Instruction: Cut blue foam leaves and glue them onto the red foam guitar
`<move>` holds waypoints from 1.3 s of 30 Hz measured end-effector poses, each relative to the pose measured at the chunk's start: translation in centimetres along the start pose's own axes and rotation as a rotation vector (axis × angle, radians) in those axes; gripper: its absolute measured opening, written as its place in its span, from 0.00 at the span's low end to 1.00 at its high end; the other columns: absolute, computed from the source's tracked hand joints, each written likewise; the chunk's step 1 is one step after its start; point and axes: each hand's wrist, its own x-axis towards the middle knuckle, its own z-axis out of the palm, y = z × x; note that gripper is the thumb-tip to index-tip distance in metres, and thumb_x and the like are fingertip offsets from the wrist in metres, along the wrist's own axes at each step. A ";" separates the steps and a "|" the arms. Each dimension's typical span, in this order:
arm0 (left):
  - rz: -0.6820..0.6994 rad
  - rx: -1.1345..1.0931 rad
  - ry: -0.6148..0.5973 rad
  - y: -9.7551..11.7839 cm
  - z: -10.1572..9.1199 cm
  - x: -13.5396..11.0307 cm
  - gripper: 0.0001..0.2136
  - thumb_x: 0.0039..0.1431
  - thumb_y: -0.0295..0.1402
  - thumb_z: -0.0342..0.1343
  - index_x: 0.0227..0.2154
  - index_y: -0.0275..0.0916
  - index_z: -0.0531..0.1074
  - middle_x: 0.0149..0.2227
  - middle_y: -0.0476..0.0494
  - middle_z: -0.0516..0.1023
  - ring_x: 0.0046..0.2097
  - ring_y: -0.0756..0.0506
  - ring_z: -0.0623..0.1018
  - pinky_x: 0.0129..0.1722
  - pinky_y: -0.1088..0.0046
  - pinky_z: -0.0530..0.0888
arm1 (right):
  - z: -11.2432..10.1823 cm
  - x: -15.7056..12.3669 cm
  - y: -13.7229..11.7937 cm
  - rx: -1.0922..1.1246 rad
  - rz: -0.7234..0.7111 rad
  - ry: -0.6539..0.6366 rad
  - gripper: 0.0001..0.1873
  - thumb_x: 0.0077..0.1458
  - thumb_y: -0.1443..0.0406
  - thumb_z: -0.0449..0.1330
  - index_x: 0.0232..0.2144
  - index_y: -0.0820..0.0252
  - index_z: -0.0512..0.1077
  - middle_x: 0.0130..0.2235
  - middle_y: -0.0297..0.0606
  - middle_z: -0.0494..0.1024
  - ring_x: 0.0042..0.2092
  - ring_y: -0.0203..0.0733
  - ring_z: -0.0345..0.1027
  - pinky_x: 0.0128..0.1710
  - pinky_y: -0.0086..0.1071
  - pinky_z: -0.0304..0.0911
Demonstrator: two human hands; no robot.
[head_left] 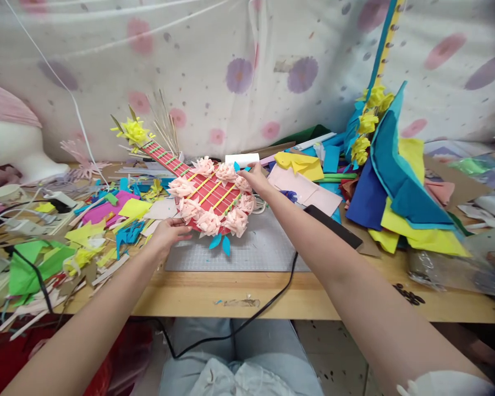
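A guitar-shaped paper craft [220, 193] is held tilted above a grey cutting mat [264, 245], its neck pointing up and to the left. Pale pink paper flowers ring its red body, crossed by yellow strips and thin strings. A yellow paper flower [132, 132] tops the neck, and blue paper leaves [226, 245] stick out below the body. My left hand [170, 235] grips the lower left edge, its fingers partly behind the body. At the upper right edge, my right hand [257, 179] has its fingers closed on the body beside a pink flower.
Paper scraps [127, 209] cover the table's left side. To the right lie a black phone [333, 226], yellow and blue paper sheets [367, 198] and a tall blue paper piece with yellow flowers [412, 165]. A black cable [268, 305] hangs over the front edge. A mannequin head [12, 132] stands left.
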 end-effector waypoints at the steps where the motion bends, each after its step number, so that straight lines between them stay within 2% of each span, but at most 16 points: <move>1: -0.008 0.011 -0.006 -0.2 0.2 -0.1 0.17 0.25 0.26 0.67 0.26 0.31 0.74 0.33 0.39 0.78 0.33 0.47 0.76 0.29 0.71 0.76 | 0.3 0.3 0.1 -0.004 0.000 -0.013 0.29 0.43 0.54 0.57 0.46 0.60 0.55 0.39 0.40 0.67 0.42 0.43 0.64 0.45 0.36 0.58; 6: -0.046 0.075 0.012 -1.2 1.1 -0.5 0.17 0.28 0.26 0.66 0.28 0.33 0.73 0.34 0.41 0.76 0.33 0.47 0.73 0.24 0.73 0.75 | 1.7 2.2 0.2 -0.024 -0.007 -0.084 0.32 0.45 0.54 0.56 0.49 0.60 0.53 0.41 0.41 0.68 0.41 0.42 0.64 0.45 0.36 0.58; 13: -0.070 0.186 0.039 -1.6 1.5 -0.3 0.18 0.31 0.31 0.67 0.29 0.33 0.70 0.30 0.43 0.73 0.26 0.51 0.70 0.17 0.76 0.71 | 3.1 3.9 0.4 -0.120 0.006 -0.132 0.37 0.44 0.54 0.55 0.54 0.60 0.49 0.45 0.46 0.68 0.44 0.47 0.64 0.46 0.40 0.57; 20: -0.031 0.248 0.080 -1.0 2.0 -0.1 0.19 0.32 0.36 0.67 0.27 0.34 0.67 0.23 0.50 0.68 0.21 0.53 0.68 0.15 0.77 0.68 | 2.5 4.5 0.7 -0.229 0.009 -0.194 0.37 0.46 0.52 0.54 0.55 0.63 0.51 0.52 0.53 0.67 0.50 0.52 0.63 0.49 0.42 0.57; 24: -0.037 0.272 0.080 -0.6 2.4 0.2 0.18 0.33 0.39 0.66 0.25 0.35 0.66 0.20 0.51 0.67 0.21 0.52 0.68 0.16 0.76 0.67 | 1.7 4.0 0.0 -0.394 -0.040 -0.114 0.35 0.47 0.53 0.56 0.54 0.63 0.55 0.48 0.52 0.71 0.47 0.53 0.66 0.47 0.45 0.58; 27: -0.018 0.289 0.063 -0.5 2.5 0.3 0.19 0.31 0.40 0.66 0.24 0.36 0.67 0.20 0.49 0.68 0.21 0.51 0.69 0.16 0.76 0.65 | -0.1 2.2 -1.0 -0.477 -0.189 -0.038 0.24 0.48 0.58 0.57 0.47 0.61 0.64 0.44 0.47 0.74 0.45 0.51 0.67 0.47 0.44 0.59; 29: -0.009 0.337 0.049 -0.3 2.0 0.4 0.19 0.31 0.42 0.66 0.23 0.37 0.67 0.19 0.49 0.68 0.20 0.50 0.69 0.16 0.76 0.64 | -2.3 0.2 -1.7 -0.452 -0.323 0.025 0.15 0.49 0.61 0.55 0.39 0.60 0.69 0.42 0.44 0.75 0.45 0.48 0.67 0.48 0.42 0.58; 31: -0.037 0.433 0.010 0.4 1.0 0.6 0.18 0.32 0.44 0.66 0.21 0.38 0.67 0.17 0.50 0.67 0.19 0.50 0.68 0.16 0.75 0.63 | -5.1 -2.3 -1.9 -0.405 -0.417 0.134 0.12 0.50 0.61 0.53 0.36 0.59 0.71 0.40 0.41 0.75 0.45 0.47 0.66 0.48 0.42 0.57; 33: -0.053 0.549 -0.038 1.6 -0.3 0.9 0.17 0.34 0.44 0.65 0.20 0.38 0.66 0.16 0.50 0.66 0.18 0.50 0.66 0.17 0.74 0.62 | -8.0 -4.6 -1.4 -0.352 -0.436 0.274 0.12 0.52 0.60 0.51 0.34 0.59 0.70 0.38 0.40 0.74 0.43 0.44 0.66 0.47 0.41 0.58; 34: -0.002 0.591 -0.020 2.3 -0.8 1.1 0.16 0.36 0.44 0.64 0.19 0.39 0.66 0.16 0.50 0.65 0.19 0.50 0.65 0.18 0.74 0.61 | -9.3 -5.7 -0.9 -0.335 -0.408 0.359 0.13 0.53 0.59 0.50 0.34 0.59 0.70 0.37 0.40 0.74 0.41 0.43 0.66 0.45 0.40 0.59; 35: 0.086 0.629 0.050 3.1 -1.2 1.3 0.15 0.38 0.42 0.64 0.20 0.39 0.66 0.17 0.50 0.65 0.20 0.50 0.66 0.20 0.74 0.62 | -10.4 -6.6 -0.1 -0.330 -0.366 0.426 0.14 0.53 0.57 0.50 0.33 0.60 0.69 0.36 0.40 0.73 0.39 0.42 0.66 0.42 0.39 0.60; 36: 0.216 0.651 0.115 3.8 -1.4 1.4 0.12 0.41 0.39 0.63 0.22 0.39 0.65 0.20 0.50 0.67 0.23 0.49 0.67 0.23 0.73 0.63 | -11.4 -7.4 0.9 -0.334 -0.317 0.463 0.15 0.52 0.55 0.51 0.32 0.60 0.69 0.34 0.40 0.72 0.37 0.42 0.65 0.40 0.38 0.61; 38: 0.473 0.740 0.258 5.0 -1.0 1.5 0.11 0.45 0.35 0.60 0.27 0.40 0.64 0.26 0.49 0.68 0.29 0.48 0.68 0.28 0.71 0.65 | -12.5 -8.4 3.1 -0.353 -0.210 0.429 0.19 0.52 0.51 0.51 0.30 0.60 0.68 0.31 0.39 0.71 0.34 0.41 0.64 0.37 0.37 0.61; 39: 0.554 0.780 0.265 5.4 -0.5 1.5 0.10 0.45 0.34 0.59 0.29 0.40 0.63 0.29 0.48 0.69 0.32 0.47 0.69 0.31 0.70 0.65 | -12.7 -8.7 4.3 -0.361 -0.162 0.379 0.21 0.51 0.49 0.50 0.31 0.61 0.68 0.31 0.40 0.70 0.34 0.41 0.64 0.37 0.37 0.61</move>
